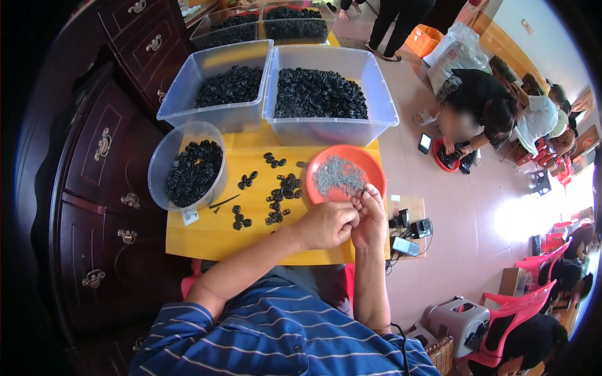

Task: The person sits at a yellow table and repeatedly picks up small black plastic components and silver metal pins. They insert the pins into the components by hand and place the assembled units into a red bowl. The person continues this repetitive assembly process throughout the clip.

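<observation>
My left hand (327,224) and my right hand (370,219) meet at the near rim of an orange-red plastic dish (374,164). Both have their fingers curled in and pressed together; whatever they pinch is too small or hidden to make out. Inside the dish lies a heap of thin silvery metal pieces (337,175). Left of it, loose black oval parts (288,186) are scattered on the yellow tabletop (251,150). A thin dark strip (224,201) rests among them.
A round clear tub (157,178) of black parts stands at left. Behind are two large clear bins, the left bin (182,103) and right bin (332,130), both holding black parts. Small electronic devices (406,246) lie on cardboard at right. Another person (480,103) works low on the floor.
</observation>
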Motion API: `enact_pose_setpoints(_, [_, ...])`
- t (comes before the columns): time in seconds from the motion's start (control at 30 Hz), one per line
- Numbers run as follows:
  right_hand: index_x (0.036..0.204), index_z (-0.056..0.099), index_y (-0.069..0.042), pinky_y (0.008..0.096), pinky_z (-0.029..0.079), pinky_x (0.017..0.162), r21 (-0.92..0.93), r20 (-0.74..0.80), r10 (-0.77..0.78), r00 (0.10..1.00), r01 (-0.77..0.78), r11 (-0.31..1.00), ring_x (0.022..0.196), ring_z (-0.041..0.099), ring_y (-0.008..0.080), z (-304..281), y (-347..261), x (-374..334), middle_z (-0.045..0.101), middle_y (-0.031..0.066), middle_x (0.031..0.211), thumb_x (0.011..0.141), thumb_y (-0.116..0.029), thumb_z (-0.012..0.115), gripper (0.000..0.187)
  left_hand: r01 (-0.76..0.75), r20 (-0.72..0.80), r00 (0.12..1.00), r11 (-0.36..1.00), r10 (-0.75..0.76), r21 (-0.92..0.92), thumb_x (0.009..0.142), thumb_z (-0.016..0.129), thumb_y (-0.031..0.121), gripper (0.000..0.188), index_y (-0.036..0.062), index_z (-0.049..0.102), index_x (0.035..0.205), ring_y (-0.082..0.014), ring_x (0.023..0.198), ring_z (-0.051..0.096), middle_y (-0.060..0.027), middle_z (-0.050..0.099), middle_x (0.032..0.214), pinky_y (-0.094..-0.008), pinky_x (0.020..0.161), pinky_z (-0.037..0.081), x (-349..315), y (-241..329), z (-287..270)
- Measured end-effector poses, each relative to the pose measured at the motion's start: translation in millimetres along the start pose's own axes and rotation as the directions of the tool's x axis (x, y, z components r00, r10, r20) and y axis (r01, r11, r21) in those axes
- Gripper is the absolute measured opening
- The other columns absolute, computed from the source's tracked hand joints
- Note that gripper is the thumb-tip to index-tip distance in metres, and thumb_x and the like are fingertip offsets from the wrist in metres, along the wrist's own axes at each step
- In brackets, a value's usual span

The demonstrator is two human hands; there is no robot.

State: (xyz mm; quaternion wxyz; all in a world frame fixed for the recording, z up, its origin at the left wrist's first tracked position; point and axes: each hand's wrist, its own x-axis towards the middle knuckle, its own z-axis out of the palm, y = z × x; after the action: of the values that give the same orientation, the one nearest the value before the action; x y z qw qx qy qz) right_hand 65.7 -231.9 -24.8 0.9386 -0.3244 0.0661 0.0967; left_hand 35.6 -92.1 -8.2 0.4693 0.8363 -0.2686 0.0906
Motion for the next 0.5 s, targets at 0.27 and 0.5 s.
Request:
enact_pose_setpoints(0.27, [0.116, 0.059, -0.006, 0.0296, 0.055, 0.083, 0.134, 0.060, 0.066, 0.996, -0.074, 0.988, 0.091, 0.063, 0.0172, -5, 19, -1, 0.065, 0.0058, 0.099, 0.096, -0.004, 0.061, 0.020, 0.058, -0.046, 0.997, 0.997, -0.060, -0.060, 0.076, 0.064, -0.004, 0.015, 0.0049, 0.061, 0.088, -0.0322, 0.079, 0.066, -0.0125, 0.064, 0.084, -0.0419, 0.070, 0.053, -9, 7, 2])
enact_pose_setpoints(0.5, [0.116, 0.059, -0.006, 0.0287, 0.054, 0.082, 0.173, 0.097, 0.101, 0.990, -0.116, 0.978, 0.089, 0.062, 0.0161, 4, 19, -6, 0.065, 0.0058, 0.099, 0.095, -0.004, 0.061, 0.021, 0.082, -0.224, 0.966, 0.976, -0.128, -0.204, 0.083, 0.063, -0.008, 0.018, 0.0063, 0.062, 0.094, -0.0104, 0.061, 0.054, -0.0040, 0.060, 0.077, -0.0270, 0.057, 0.045, -17, 11, -1])
